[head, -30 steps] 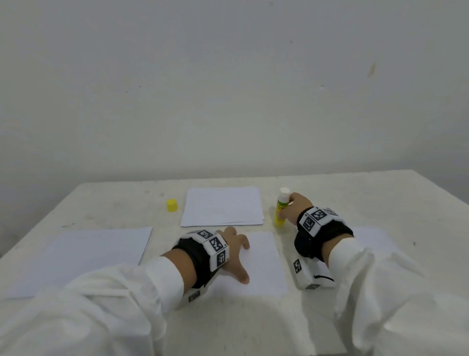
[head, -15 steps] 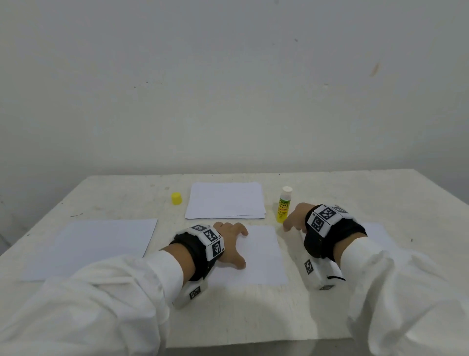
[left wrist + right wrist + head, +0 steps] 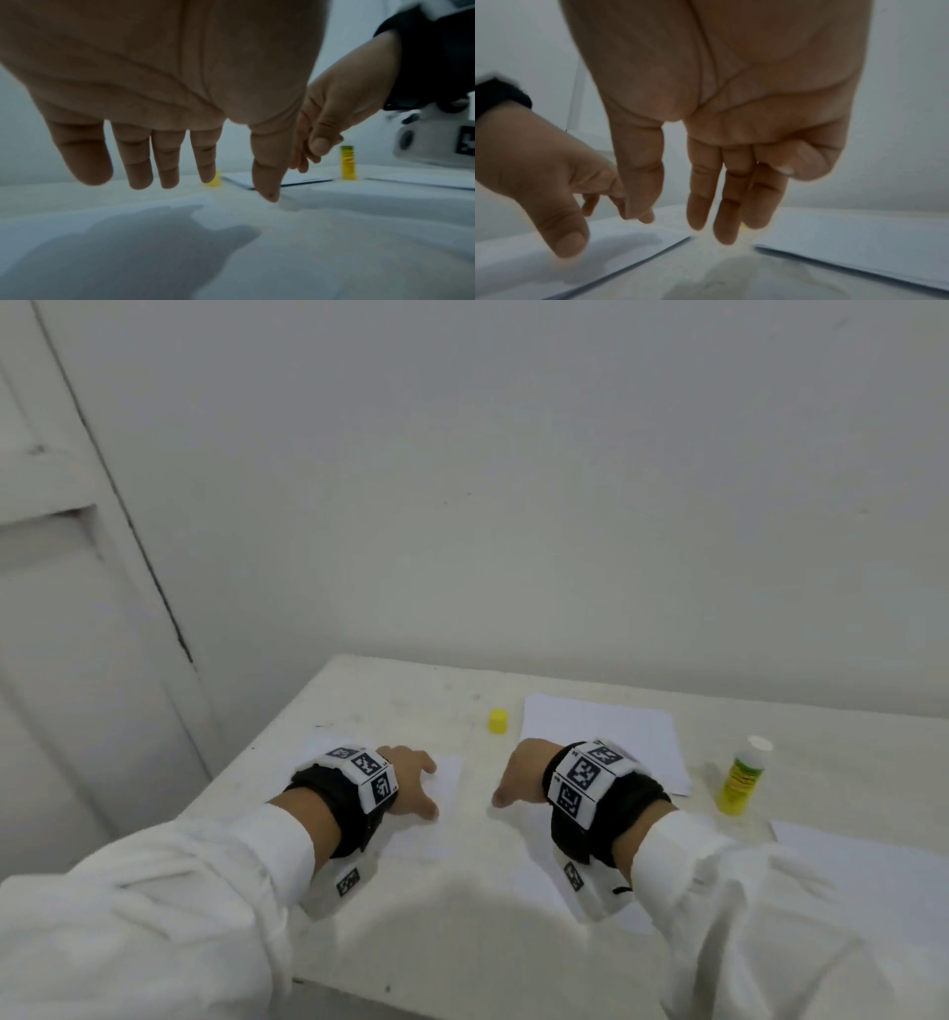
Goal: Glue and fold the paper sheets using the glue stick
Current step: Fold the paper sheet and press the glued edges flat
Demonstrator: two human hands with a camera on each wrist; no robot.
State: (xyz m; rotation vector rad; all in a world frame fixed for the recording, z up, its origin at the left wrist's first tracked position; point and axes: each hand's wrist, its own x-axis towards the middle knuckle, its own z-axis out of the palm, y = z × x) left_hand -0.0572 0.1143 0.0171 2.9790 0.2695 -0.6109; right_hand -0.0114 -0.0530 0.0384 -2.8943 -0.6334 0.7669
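Head view, target: the single sheet (image 3: 436,814) lies flat at the table's left side, and your left hand (image 3: 408,783) is right over it, so that hand is much the nearer.
Head view, other hand: your right hand (image 3: 518,775) hangs over bare table (image 3: 359,701) between that sheet and the paper stack (image 3: 601,737) behind it.
Head view, glue: the glue stick (image 3: 739,780) stands upright and uncapped, well off to your right, with nobody holding it; its yellow cap (image 3: 497,721) sits alone beyond your hands.
Left wrist view, fingers: straight, spread, pointing down, holding nothing, with the fingertips (image 3: 267,194) just above the paper; I can't tell if the thumb is touching.
Left wrist view, lay of things: glue stick (image 3: 348,163) is beyond your right hand (image 3: 342,113), and it's upright.
Right wrist view, fingers: your right hand (image 3: 731,142) is relaxed and hanging down, little finger curled in, nothing in its grasp.
Right wrist view, edges: the sheet's near edge (image 3: 639,263) runs diagonally below your left hand (image 3: 539,182), and the stack's corner (image 3: 759,248) is on the other side of the gap.
Call: you look set to fold or shift this sheet, left hand leading.
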